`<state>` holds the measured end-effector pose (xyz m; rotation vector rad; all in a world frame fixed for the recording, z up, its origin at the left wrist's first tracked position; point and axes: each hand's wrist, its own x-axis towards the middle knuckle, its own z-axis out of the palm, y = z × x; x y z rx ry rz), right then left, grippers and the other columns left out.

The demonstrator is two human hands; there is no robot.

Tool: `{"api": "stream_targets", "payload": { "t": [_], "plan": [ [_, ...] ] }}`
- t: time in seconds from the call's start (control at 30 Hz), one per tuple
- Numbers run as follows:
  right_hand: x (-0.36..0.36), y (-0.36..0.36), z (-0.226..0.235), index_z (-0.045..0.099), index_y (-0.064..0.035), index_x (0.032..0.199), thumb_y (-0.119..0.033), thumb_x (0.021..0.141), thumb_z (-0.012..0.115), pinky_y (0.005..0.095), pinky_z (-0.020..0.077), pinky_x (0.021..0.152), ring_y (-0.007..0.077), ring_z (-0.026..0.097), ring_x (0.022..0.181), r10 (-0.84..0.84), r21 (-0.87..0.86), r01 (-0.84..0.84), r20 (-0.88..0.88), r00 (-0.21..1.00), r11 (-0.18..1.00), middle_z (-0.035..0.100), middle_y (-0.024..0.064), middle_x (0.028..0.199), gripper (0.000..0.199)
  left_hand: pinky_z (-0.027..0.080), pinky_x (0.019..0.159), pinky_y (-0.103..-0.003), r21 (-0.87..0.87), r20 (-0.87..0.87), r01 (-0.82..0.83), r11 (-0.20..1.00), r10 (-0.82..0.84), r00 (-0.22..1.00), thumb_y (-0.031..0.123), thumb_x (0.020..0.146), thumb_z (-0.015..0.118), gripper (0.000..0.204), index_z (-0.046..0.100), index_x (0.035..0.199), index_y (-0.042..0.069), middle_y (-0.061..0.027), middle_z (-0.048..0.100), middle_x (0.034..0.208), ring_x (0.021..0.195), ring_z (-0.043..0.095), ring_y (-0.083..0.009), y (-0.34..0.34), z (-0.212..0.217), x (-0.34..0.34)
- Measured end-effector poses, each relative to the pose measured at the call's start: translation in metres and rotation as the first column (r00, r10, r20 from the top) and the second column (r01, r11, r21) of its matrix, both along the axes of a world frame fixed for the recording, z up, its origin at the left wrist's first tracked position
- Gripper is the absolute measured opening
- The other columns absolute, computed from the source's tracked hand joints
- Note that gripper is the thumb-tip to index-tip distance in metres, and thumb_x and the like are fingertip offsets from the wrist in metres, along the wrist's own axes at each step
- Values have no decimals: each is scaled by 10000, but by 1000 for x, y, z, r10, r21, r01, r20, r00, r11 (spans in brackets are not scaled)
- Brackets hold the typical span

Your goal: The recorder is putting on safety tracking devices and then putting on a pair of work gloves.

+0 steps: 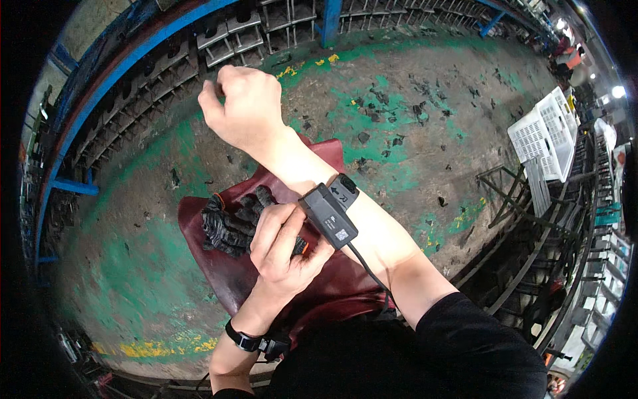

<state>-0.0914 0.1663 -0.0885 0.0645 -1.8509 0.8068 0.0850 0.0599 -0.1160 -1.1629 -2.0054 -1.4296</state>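
Head view is showing the left hand [282,249] pinching the left edge of the black device [329,216], already sitting on the right forearm [382,233], its adjusting seemingly unfinished, while the right hand [249,106] is curling loosely beyond, palm hidden.

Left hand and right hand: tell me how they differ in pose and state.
The left hand has its fingers and thumb against the black box on the right forearm; the right hand is loosely curled, with nothing seen in it.
The left hand is in front of the dark red apron; the right hand extends beyond it, seen against the floor.
Both are bare.
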Motion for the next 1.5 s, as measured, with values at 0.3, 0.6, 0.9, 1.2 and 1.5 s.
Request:
{"api": "stream_targets", "payload": {
  "t": [0.3,0.6,0.9,1.2,1.5],
  "plan": [
    [15,-14,-22,670,-52,759,-236,784,708,448,543,748,303,706,751,-27,444,-91,252,967,891,706,138,767,190,563,803,-465,-37,-11,3,999,-4,1000,51,751,902,498,675,1163,-112,-214,671,1089,927,675,-380,7,7,1],
    [21,-16,-21,725,-40,813,-219,773,705,451,544,793,294,719,782,-24,474,-178,389,921,862,737,145,807,183,544,793,-456,-53,14,-94,994,95,995,57,744,908,521,688,1188,-103,-200,662,1090,930,645,-362,13,-1,15],
    [15,-11,7,710,-40,781,-203,771,720,444,560,748,294,741,758,-110,440,-30,290,951,897,730,142,769,164,541,796,-464,-85,-67,-112,990,106,992,128,789,911,546,687,1227,-108,-195,650,1090,931,640,-369,12,2,18],
    [34,-22,-6,696,-24,814,-229,902,653,424,549,714,285,706,735,78,536,-385,508,858,751,719,156,777,228,515,805,-479,-248,-85,-167,954,150,985,133,833,857,492,687,1222,-116,-183,615,1033,908,605,-369,19,30,6],
    [45,-23,-23,679,-20,829,-222,944,633,417,553,720,283,697,737,111,610,-424,482,869,669,714,164,787,237,514,752,-454,-229,-57,-215,950,207,977,200,810,882,467,700,1130,-88,-152,607,977,857,614,-351,26,29,8]
  ]
}}
